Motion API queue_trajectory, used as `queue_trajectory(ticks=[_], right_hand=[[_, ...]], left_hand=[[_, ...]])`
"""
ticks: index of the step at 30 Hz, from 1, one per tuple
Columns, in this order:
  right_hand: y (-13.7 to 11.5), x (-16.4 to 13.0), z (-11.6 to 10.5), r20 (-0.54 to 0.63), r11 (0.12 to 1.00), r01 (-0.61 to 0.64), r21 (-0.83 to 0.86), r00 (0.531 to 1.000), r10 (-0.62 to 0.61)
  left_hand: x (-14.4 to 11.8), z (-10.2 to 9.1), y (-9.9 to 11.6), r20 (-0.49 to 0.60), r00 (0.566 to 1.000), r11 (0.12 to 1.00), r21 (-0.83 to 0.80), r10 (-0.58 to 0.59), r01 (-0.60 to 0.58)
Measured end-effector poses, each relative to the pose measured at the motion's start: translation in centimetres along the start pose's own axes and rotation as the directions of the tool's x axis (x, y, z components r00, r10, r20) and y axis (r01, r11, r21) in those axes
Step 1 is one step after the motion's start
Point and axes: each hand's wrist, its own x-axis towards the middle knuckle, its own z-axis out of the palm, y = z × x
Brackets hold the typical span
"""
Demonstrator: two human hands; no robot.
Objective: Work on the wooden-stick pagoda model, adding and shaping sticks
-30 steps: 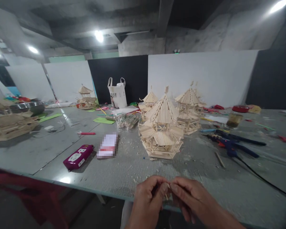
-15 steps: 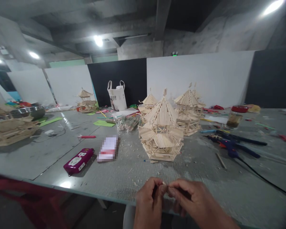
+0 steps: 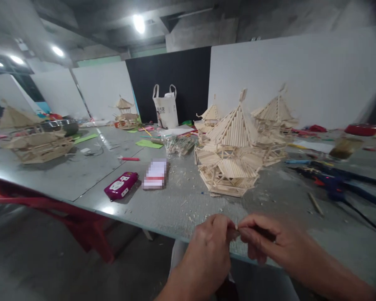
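Note:
At the table's front edge my left hand point(image 3: 211, 244) and my right hand point(image 3: 271, 238) meet, fingertips pinched together. Between them shows a tiny pale piece point(image 3: 236, 227), mostly covered by the fingers; its exact kind is too small to tell. Just beyond the hands stands a pavilion model point(image 3: 233, 146) built of thin wooden sticks, with a pointed roof above a wider lower roof. Neither hand touches it. To the right lie a blue glue gun point(image 3: 334, 186) with a black cord and a short wooden stick point(image 3: 315, 204).
More stick pavilions point(image 3: 275, 115) stand behind, and another pavilion point(image 3: 40, 138) is at the left. A purple case point(image 3: 121, 186), a pixelated phone-shaped object point(image 3: 156, 173), a bag of sticks point(image 3: 180, 144), a tote bag point(image 3: 165, 109) and a jar point(image 3: 346, 146) sit around. A red stool point(image 3: 90, 230) is below.
The view has swung left and down, so the table's things appear shifted right and higher. Both hands stay pinched together; the left has rolled so that its back shows more.

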Motion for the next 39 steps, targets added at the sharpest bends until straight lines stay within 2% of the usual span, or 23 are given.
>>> queue_trajectory(ticks=[3,6,9,11,13,15,18,21,26,29,32,36,39], right_hand=[[0.2,0.3,-0.1,0.094,0.984,-0.104,0.147,0.991,0.091],[0.4,0.7,0.5,0.102,0.947,-0.146,0.286,0.987,0.121],[0.4,1.3,1.7,0.036,0.906,-0.154,0.394,0.988,0.152],[0.4,1.9,2.6,-0.036,0.883,-0.141,0.449,0.984,0.175],[0.4,2.3,3.4,-0.065,0.849,-0.131,0.512,0.98,0.19],[0.4,2.5,3.9,-0.079,0.822,-0.105,0.56,0.981,0.178],[0.7,2.3,4.2,-0.122,0.815,-0.042,0.577,0.983,0.137],[0.8,1.8,4.2,-0.138,0.83,-0.031,0.557,0.982,0.129],[0.9,1.2,3.8,-0.139,0.843,-0.007,0.539,0.986,0.097],[1.1,0.8,3.6,-0.124,0.828,-0.004,0.56,0.988,0.088],[1.5,0.4,3.5,-0.131,0.808,0.013,0.589,0.988,0.079],[2.1,-0.2,3.8,-0.122,0.734,0.023,0.678,0.989,0.081],[2.3,-0.7,3.3,-0.109,0.599,0.027,0.801,0.989,0.102]], left_hand=[[-0.2,-0.1,0.1,-0.003,0.997,0.995,0.056,0.08,-0.08],[-0.5,0.1,-0.1,-0.032,0.992,0.988,0.092,0.124,-0.121],[-0.7,0.5,-0.7,-0.084,0.995,0.997,-0.052,0.056,-0.06],[-0.7,0.7,-1.1,-0.082,0.993,0.974,-0.22,-0.081,0.061],[-0.5,0.9,-1.4,-0.032,0.971,0.892,-0.402,-0.237,0.205],[-0.2,1.1,-1.5,0.045,0.934,0.762,-0.565,-0.354,0.316],[0.0,1.5,-1.3,0.121,0.889,0.575,-0.722,-0.441,0.384],[-0.1,2.0,-1.1,0.144,0.88,0.477,-0.794,-0.453,0.376],[-0.1,2.4,-0.8,0.124,0.859,0.386,-0.855,-0.497,0.346],[0.1,2.4,-0.4,0.135,0.846,0.315,-0.889,-0.515,0.333],[0.2,2.5,0.0,0.141,0.842,0.285,-0.901,-0.521,0.328],[0.4,2.5,0.1,0.13,0.844,0.291,-0.902,-0.521,0.319],[0.6,2.1,-0.6,0.073,0.832,0.305,-0.91,-0.549,0.281]])
